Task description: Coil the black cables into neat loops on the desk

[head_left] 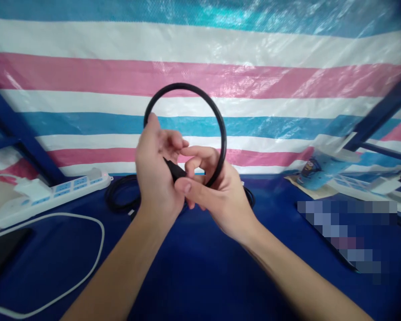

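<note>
A black cable (223, 129) rises in a round loop above my two hands, over the blue table. My left hand (157, 165) is curled round the loop's left side, its thumb pressed to the cable. In my right hand (217, 189), thumb and fingers pinch a black connector (176, 170) at the cable's end, beside my left palm. The loop's right side runs down into my right hand. My fingers hide part of the connector and the lower cable. Behind my left wrist lies another coiled black cable (120, 192), and more black cable (250, 196) shows past my right hand.
A white power strip (63, 189) with a plugged-in adapter and a white cord (102, 240) lie left, near a dark flat device (6, 249). To the right are a cup (324, 167), another power strip (357, 185) and a blurred-out phone-like slab (341, 236). Striped sheeting (87, 76) hangs behind.
</note>
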A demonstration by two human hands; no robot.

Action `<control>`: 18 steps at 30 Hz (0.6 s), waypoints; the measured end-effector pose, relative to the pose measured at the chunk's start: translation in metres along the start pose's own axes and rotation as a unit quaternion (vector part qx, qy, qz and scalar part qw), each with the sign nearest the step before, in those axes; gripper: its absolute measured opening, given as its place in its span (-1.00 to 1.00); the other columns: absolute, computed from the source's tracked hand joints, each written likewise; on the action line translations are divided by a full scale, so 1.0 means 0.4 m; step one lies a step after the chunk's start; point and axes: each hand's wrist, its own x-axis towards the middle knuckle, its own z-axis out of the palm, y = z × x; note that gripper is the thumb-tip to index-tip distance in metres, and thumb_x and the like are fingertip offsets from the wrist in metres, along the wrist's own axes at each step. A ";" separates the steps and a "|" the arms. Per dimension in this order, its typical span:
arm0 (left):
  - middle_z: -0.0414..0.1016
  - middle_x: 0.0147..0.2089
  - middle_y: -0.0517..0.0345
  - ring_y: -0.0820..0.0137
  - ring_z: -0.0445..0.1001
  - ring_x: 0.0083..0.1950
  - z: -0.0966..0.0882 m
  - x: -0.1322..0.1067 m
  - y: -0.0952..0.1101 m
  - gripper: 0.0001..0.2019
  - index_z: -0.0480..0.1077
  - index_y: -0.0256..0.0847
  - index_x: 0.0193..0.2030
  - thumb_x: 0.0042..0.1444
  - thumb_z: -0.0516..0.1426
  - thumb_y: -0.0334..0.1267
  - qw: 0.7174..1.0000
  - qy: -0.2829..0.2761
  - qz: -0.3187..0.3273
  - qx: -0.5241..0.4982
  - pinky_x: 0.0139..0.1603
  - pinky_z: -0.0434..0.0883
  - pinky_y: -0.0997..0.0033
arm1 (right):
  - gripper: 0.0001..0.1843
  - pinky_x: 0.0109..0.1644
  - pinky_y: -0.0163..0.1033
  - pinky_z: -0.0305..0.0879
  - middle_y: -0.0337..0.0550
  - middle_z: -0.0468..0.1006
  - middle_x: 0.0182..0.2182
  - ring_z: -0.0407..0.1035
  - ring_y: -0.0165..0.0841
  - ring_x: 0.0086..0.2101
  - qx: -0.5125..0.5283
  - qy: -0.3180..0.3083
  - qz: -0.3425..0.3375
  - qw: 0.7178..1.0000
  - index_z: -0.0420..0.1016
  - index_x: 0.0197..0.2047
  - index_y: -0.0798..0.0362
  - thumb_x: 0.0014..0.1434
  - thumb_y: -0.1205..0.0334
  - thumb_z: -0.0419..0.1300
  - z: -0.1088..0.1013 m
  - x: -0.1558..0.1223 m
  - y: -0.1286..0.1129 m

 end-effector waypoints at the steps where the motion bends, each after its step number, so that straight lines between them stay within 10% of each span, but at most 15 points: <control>1: 0.32 -0.49 0.18 0.41 0.40 -0.28 -0.002 0.002 -0.007 -0.65 0.13 -0.12 -0.55 0.20 -0.02 -0.03 1.000 -0.007 -0.002 0.019 -0.28 0.41 0.43 | -0.59 -0.63 -0.46 0.15 -0.35 0.31 -0.37 0.20 -0.63 -0.62 -0.020 -0.002 0.002 1.000 0.33 -0.18 -0.01 -0.08 0.21 0.38 -0.006 0.003 -0.011; 6: 0.42 -0.30 0.21 0.35 0.44 -0.08 -0.007 0.014 -0.020 -0.77 0.28 -0.07 -0.34 0.22 -0.03 -0.03 0.996 -0.090 -0.012 0.005 -0.25 0.40 0.40 | -0.68 -0.61 -0.45 0.17 -0.42 0.36 -0.53 0.21 -0.60 -0.65 -0.029 -0.019 0.007 0.999 0.34 -0.21 0.03 -0.02 0.26 0.35 -0.022 0.013 -0.013; 10: 0.37 -0.46 0.22 0.46 0.44 -0.33 -0.017 0.031 0.030 -0.81 0.37 -0.17 -0.40 0.20 0.03 -0.22 0.985 -0.172 -0.034 0.004 -0.30 0.40 0.47 | -0.87 -0.60 -0.41 0.18 -0.54 0.20 -0.77 0.06 -0.60 -0.77 0.019 -0.007 -0.043 0.999 0.41 -0.23 0.05 0.10 0.30 0.24 -0.061 0.021 -0.020; 13: 0.18 -0.65 0.31 0.60 0.26 -0.60 -0.040 0.037 0.086 -0.85 0.41 -0.24 -0.38 0.14 0.04 -0.37 0.978 -0.197 -0.064 0.031 -0.51 0.32 0.58 | -0.85 -0.67 -0.45 0.07 -0.50 0.24 -0.77 0.11 -0.60 -0.77 -0.060 -0.108 0.057 0.991 0.45 -0.27 0.10 0.02 0.36 0.25 -0.112 0.023 -0.066; 18: 0.25 -0.68 0.31 0.61 0.09 -0.73 -0.057 0.002 0.107 -0.85 0.49 -0.12 -0.28 0.01 0.19 -0.17 0.846 -0.377 -0.146 0.348 -0.78 -0.03 0.60 | -0.86 -0.65 -0.48 0.07 -0.40 0.38 -0.67 0.27 -0.55 -0.67 -0.304 -0.339 0.245 0.856 0.49 -0.34 0.11 -0.04 0.46 0.23 -0.163 0.014 -0.145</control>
